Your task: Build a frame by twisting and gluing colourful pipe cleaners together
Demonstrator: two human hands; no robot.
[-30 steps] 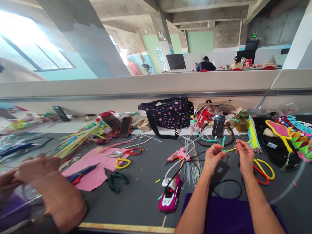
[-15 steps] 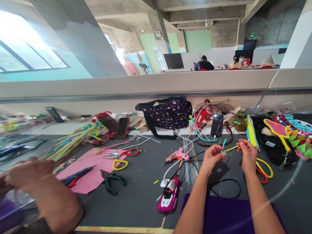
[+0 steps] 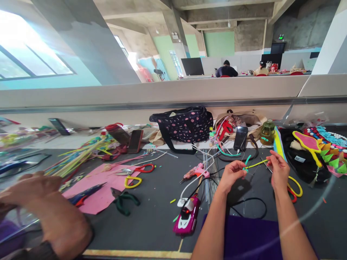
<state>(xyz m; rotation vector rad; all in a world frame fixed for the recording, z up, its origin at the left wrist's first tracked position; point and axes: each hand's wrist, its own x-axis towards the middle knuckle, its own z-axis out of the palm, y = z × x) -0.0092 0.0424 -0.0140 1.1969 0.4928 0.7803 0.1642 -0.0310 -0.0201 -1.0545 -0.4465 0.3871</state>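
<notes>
My left hand (image 3: 232, 173) and my right hand (image 3: 278, 170) are raised over the dark table (image 3: 157, 216), both pinched on a thin craft stem (image 3: 253, 165) that is teal at the left end and yellow toward the right. The left fingers pinch the teal bent end; the right fingers hold the yellow end. Under the right hand lie yellow and red scissors (image 3: 294, 187). A pink glue gun (image 3: 196, 172) and a bundle of thin wires (image 3: 210, 173) lie left of my left hand.
Another person's hands (image 3: 35, 202) work at the lower left. A pink toy car (image 3: 187, 217), green pliers (image 3: 124, 202), pink paper (image 3: 103, 187), scissors, phones, a dotted bag (image 3: 183, 124), a green jar (image 3: 267, 131) and colourful craft pieces (image 3: 322, 148) crowd the table. A purple cloth (image 3: 252, 238) lies near me.
My two hands have drawn slightly apart, the right one shifting right along the stem. The view has drifted a little; the other person's hands stay at lower left.
</notes>
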